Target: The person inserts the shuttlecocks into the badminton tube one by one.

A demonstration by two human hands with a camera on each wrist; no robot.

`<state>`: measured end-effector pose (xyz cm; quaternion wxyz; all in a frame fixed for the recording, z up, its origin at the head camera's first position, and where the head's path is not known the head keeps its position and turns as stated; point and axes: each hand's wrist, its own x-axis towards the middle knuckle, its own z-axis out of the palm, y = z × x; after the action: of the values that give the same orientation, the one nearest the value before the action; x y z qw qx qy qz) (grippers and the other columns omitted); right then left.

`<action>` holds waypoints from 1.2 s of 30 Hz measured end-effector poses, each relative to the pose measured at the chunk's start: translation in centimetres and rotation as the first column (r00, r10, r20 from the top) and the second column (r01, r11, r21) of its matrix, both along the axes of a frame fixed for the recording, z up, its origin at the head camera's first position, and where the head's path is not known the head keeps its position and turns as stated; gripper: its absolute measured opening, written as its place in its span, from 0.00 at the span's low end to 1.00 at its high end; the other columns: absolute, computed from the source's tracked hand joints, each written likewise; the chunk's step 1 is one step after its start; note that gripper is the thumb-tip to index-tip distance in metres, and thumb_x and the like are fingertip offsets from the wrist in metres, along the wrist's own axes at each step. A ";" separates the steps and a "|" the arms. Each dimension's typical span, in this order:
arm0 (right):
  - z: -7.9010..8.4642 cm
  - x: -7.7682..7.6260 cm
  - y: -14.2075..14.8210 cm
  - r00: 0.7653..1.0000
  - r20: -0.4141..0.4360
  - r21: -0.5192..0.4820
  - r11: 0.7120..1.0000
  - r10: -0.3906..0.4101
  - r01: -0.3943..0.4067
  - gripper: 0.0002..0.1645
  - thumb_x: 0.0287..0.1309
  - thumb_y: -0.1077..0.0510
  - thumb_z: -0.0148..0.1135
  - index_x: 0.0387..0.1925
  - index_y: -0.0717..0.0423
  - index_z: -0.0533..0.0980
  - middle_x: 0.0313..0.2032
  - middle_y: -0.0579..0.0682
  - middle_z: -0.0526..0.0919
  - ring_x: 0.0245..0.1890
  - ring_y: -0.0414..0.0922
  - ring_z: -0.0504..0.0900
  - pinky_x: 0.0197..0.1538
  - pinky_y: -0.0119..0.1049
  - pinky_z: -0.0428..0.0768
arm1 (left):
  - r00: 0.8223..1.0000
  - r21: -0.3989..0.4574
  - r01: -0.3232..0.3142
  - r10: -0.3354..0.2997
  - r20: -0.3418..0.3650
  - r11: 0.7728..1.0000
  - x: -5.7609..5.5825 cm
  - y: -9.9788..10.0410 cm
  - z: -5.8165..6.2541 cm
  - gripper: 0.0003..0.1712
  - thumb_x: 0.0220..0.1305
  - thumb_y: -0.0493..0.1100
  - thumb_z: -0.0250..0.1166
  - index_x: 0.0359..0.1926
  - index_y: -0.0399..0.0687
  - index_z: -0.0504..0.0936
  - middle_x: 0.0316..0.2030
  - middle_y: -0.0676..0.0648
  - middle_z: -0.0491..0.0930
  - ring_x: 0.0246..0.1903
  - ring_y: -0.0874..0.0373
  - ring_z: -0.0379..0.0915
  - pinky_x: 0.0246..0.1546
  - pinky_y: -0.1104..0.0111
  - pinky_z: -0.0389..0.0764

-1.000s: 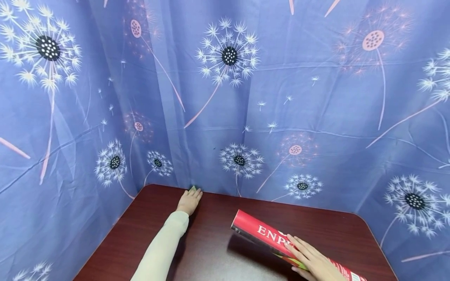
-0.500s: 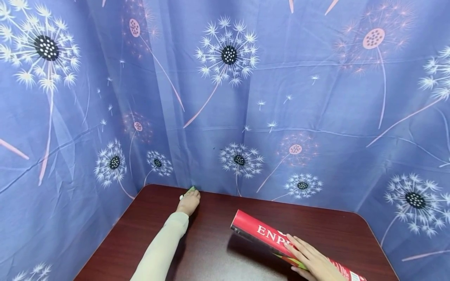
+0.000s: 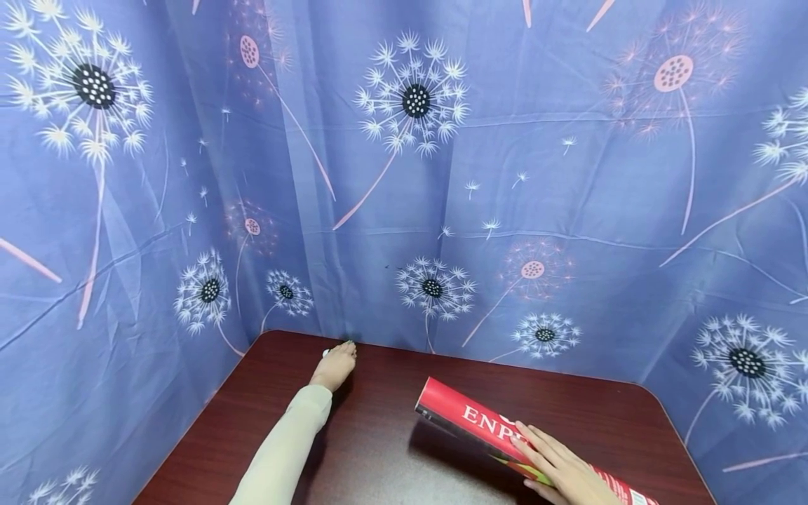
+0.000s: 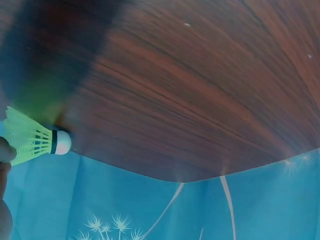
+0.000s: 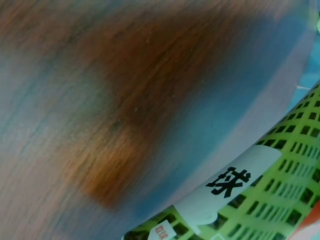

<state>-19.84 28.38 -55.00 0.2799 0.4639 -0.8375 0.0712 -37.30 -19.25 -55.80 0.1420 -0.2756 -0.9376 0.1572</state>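
At the far edge of the table, my left hand (image 3: 337, 365) pinches a yellow-green shuttlecock. In the left wrist view the shuttlecock (image 4: 37, 139) lies sideways, its white cork pointing right, with fingertips (image 4: 5, 155) at the open end of its skirt. From the head only the white cork and a bit of green show past the hand. My right hand (image 3: 562, 466) grips a long red tube (image 3: 463, 412) with white letters, held at a slant over the front right of the table. The right wrist view shows the tube's other side (image 5: 280, 185), patterned green with a black printed character.
Both hands are over a dark red-brown wooden table (image 3: 379, 428) with rounded far corners. A blue curtain (image 3: 379, 182) printed with dandelions hangs right along the far edge and both sides. The tube casts a shadow on the tabletop.
My left fingers have closed over the shuttlecock, whose cork came into sight at the hand's left. That hand has drawn slightly back and left. The right hand and tube have stayed put.
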 end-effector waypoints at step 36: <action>0.4 0.5 -0.3 0.996 0.062 0.029 0.998 -0.058 0.056 0.51 0.47 0.39 0.73 0.68 0.56 0.65 0.66 0.56 0.67 0.65 0.43 0.59 0.68 0.19 0.43 | 0.955 0.004 0.084 -0.079 -0.286 0.996 1.8 -0.6 -0.1 0.09 0.54 0.38 0.58 0.31 0.46 0.85 0.40 0.46 0.78 0.44 0.49 0.69 0.46 0.61 0.71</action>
<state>-19.35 28.04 -54.62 0.2490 0.4410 -0.8597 0.0665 -35.46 -19.83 -55.90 0.2846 -0.2873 -0.8963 0.1821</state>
